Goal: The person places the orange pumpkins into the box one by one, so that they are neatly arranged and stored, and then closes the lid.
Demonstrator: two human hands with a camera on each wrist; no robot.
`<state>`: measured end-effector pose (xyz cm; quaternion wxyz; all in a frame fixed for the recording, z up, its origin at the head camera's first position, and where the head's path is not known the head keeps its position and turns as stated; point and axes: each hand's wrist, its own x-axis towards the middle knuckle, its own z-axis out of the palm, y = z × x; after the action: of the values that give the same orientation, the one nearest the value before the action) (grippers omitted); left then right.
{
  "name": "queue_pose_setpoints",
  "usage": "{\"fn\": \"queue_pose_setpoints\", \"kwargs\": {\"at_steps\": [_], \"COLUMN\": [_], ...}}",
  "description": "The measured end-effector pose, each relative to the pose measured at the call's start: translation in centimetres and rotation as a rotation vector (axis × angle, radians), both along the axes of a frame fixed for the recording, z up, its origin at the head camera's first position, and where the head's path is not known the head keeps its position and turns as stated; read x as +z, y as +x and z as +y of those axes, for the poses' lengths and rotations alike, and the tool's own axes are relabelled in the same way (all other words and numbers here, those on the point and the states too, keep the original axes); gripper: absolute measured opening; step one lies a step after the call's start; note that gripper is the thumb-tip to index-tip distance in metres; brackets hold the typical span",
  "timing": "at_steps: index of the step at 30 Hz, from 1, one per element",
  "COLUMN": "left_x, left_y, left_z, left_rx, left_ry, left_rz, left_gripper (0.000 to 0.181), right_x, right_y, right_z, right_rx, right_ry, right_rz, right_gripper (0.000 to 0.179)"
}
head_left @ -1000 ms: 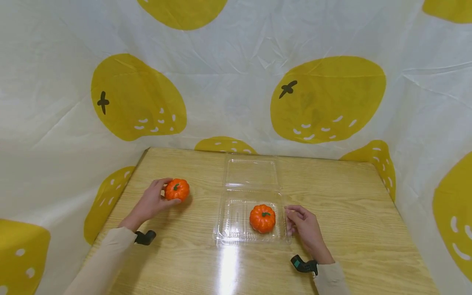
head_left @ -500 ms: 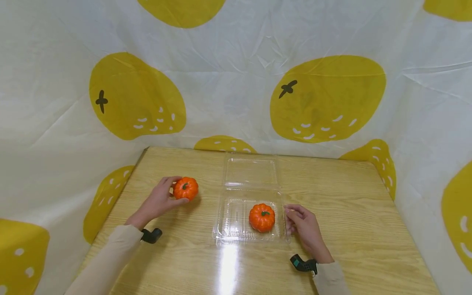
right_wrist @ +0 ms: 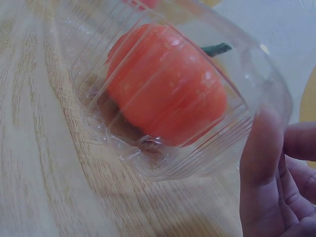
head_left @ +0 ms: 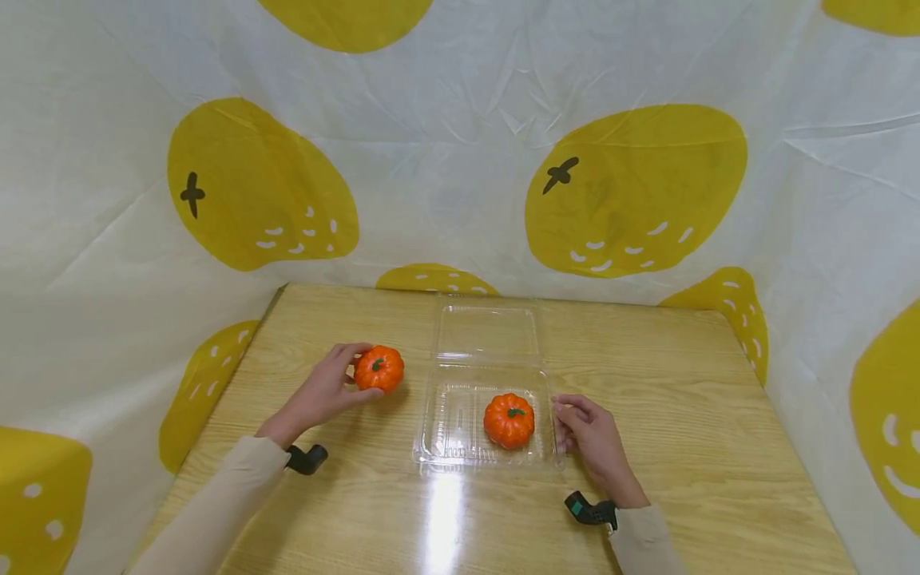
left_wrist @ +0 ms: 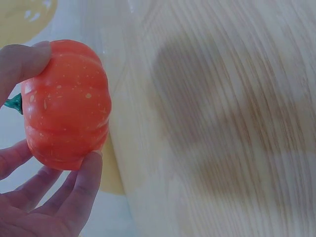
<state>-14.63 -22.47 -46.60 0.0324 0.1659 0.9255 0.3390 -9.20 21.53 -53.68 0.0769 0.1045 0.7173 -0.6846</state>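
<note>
My left hand (head_left: pixel 332 391) grips a small orange toy pumpkin (head_left: pixel 379 369) with a green stem, thumb on one side and fingers on the other. In the left wrist view this pumpkin (left_wrist: pixel 66 103) is raised over the table, its shadow falling on the wood. To its right lies a clear plastic clamshell container (head_left: pixel 449 455), lid folded back flat. A second orange pumpkin (head_left: pixel 509 422) sits in the right part of its base. My right hand (head_left: pixel 592 439) pinches the container's right rim between thumb and fingers; the right wrist view shows the thumb (right_wrist: pixel 264 143) on that rim.
The container's opened lid (head_left: pixel 489 331) reaches toward the far edge of the wooden table (head_left: pixel 647 359). A white cloth (head_left: pixel 446 176) printed with yellow fruit hangs behind the table and along both sides.
My left hand has carried its pumpkin rightward, closer to the container. The right hand still pinches the rim, and the pumpkin inside the container stays in its place.
</note>
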Motion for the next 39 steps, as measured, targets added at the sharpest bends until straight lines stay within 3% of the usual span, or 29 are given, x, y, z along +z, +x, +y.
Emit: {"fn": "queue_pose_setpoints", "kwargs": {"at_steps": [12,19,24,39], "left_x": [1.1,1.6,1.7,1.5], "left_y": [0.1,0.3,0.4,0.4], "left_z": [2.3,3.6,4.6,6.5], "left_rx": [-0.055,-0.073,-0.095,-0.166], "left_ry": [-0.002,-0.011,-0.015,-0.041], "left_rz": [-0.011,-0.052,-0.072,-0.044], "left_gripper": [0.076,0.078,0.078,0.077], "right_x": [-0.1,-0.1,0.0,0.0], "right_y": [-0.1,-0.1,0.0,0.1], "right_z": [0.1,0.3,0.2,0.1], "right_rx": [0.002,0.009,0.009,0.008], "right_ry": [-0.003,0.001,0.003,-0.004], "right_rz": [0.002,0.005,-0.007,-0.009], "right_gripper": [0.042,0.041,0.041,0.042]}}
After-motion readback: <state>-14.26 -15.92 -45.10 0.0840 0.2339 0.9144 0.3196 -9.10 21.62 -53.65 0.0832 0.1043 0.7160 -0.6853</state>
